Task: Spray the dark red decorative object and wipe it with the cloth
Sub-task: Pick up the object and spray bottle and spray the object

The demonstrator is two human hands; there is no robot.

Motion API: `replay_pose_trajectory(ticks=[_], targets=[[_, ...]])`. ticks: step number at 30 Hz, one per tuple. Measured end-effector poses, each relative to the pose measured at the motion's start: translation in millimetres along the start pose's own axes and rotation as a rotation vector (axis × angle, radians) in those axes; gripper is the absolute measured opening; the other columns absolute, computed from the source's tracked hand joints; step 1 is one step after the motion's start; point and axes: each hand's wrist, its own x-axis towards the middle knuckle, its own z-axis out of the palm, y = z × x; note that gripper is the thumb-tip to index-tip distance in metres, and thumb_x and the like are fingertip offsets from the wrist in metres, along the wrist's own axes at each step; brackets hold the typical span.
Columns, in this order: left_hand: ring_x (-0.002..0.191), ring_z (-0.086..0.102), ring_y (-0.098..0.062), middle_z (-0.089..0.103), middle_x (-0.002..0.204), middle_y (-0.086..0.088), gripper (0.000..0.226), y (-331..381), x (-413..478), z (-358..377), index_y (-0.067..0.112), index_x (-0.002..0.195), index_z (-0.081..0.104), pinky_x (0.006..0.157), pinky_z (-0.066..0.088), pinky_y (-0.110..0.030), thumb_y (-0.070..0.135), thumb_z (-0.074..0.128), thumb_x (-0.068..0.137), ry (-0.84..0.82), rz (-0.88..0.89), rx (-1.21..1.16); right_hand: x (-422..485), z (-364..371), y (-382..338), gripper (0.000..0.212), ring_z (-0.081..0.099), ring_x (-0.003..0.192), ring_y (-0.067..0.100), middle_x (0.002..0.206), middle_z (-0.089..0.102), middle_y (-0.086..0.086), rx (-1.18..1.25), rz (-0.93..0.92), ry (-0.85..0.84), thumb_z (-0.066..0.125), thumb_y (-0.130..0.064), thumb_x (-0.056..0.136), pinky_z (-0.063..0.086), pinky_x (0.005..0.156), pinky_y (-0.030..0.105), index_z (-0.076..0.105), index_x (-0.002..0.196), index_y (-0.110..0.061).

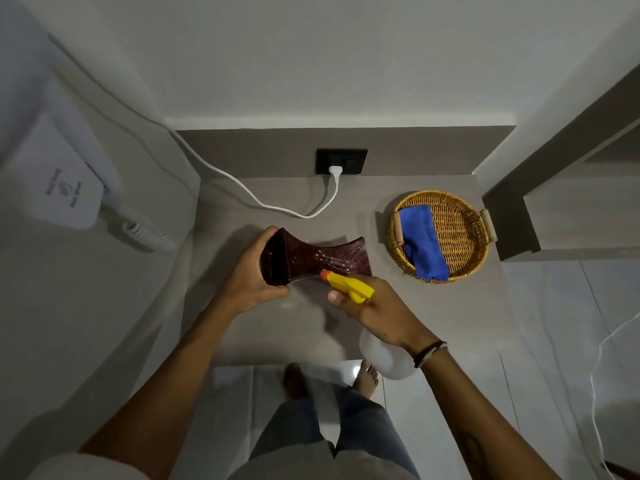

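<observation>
The dark red decorative object (311,258), hourglass-shaped and textured, is held tilted on its side above the grey counter (277,334). My left hand (251,275) grips its wide left end. My right hand (374,311) holds a spray bottle (349,285) with a yellow head and orange nozzle; the nozzle points at the object's narrow waist from just below. The bottle's translucent body (388,358) hangs under my wrist. A blue cloth (424,242) lies folded in a wicker basket.
The round wicker basket (464,233) with handles sits at the counter's right. A white cable (263,202) runs across the back to a black wall socket (341,161). A white wall-mounted device (59,181) hangs at left. A shelf edge (512,223) juts in at right.
</observation>
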Motion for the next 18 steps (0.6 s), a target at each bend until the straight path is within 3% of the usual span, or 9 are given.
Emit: replay_pose_trajectory(ticks=[2, 5, 10, 13, 14, 16, 18], targets=[[0.129, 0.047, 0.024, 0.045, 0.135, 0.056, 0.104, 1, 1, 0, 0.073, 0.141, 0.037, 0.103, 0.036, 0.0, 0.034, 0.084, 0.057, -0.006, 0.012, 0.021, 4, 0, -1, 0.039, 0.076, 0.087, 0.02, 0.098, 0.078, -0.006, 0.062, 0.022, 0.031, 0.064, -0.048, 0.104, 0.066, 0.085, 0.046, 0.056, 0.14, -0.063], [0.128, 0.047, 0.021, 0.044, 0.134, 0.054, 0.103, -1, 4, 1, 0.062, 0.146, 0.041, 0.105, 0.038, -0.003, 0.037, 0.085, 0.056, -0.014, 0.015, 0.061, 2, -2, 1, 0.035, 0.08, 0.086, 0.033, 0.099, 0.078, 0.002, 0.168, 0.075, 0.05, 0.063, -0.074, 0.092, 0.07, 0.07, 0.047, 0.054, 0.125, -0.078], [0.131, 0.056, 0.004, 0.056, 0.136, 0.032, 0.101, -5, 6, 2, 0.055, 0.147, 0.045, 0.109, 0.048, -0.022, 0.04, 0.092, 0.058, 0.012, -0.033, 0.089, -4, -6, 4, 0.034, 0.08, 0.082, 0.03, 0.106, 0.077, 0.006, 0.16, 0.125, 0.046, 0.064, -0.065, 0.094, 0.069, 0.06, 0.047, 0.058, 0.127, -0.073], [0.118, 0.064, 0.014, 0.068, 0.124, 0.038, 0.087, 0, 6, 5, 0.071, 0.131, 0.051, 0.093, 0.05, -0.004, 0.049, 0.097, 0.061, 0.104, -0.111, 0.029, -10, -13, 5, 0.034, 0.08, 0.081, 0.029, 0.112, 0.075, 0.002, 0.158, 0.116, 0.054, 0.065, -0.061, 0.097, 0.068, 0.061, 0.05, 0.063, 0.131, -0.063], [0.109, 0.066, 0.017, 0.069, 0.117, 0.043, 0.078, 4, 6, 5, 0.074, 0.123, 0.053, 0.085, 0.052, -0.004, 0.053, 0.096, 0.061, 0.161, -0.154, 0.007, -12, -15, 6, 0.034, 0.08, 0.08, 0.03, 0.112, 0.074, 0.001, 0.164, 0.108, 0.056, 0.066, -0.057, 0.099, 0.068, 0.061, 0.05, 0.062, 0.132, -0.063], [0.097, 0.071, 0.014, 0.072, 0.106, 0.043, 0.065, 6, 9, 4, 0.067, 0.117, 0.059, 0.081, 0.061, -0.018, 0.063, 0.093, 0.061, 0.265, -0.279, -0.056, -16, -18, 7, 0.035, 0.08, 0.084, 0.032, 0.113, 0.075, -0.001, 0.191, 0.114, 0.05, 0.068, -0.051, 0.101, 0.069, 0.062, 0.05, 0.058, 0.129, -0.069], [0.092, 0.078, 0.0, 0.08, 0.102, 0.025, 0.062, 8, 14, 4, 0.047, 0.116, 0.067, 0.085, 0.067, -0.039, 0.068, 0.089, 0.061, 0.301, -0.402, -0.134, -17, -21, 7, 0.03, 0.08, 0.082, 0.033, 0.108, 0.076, -0.004, 0.193, 0.13, 0.035, 0.07, -0.05, 0.1, 0.068, 0.063, 0.051, 0.062, 0.122, -0.069]])
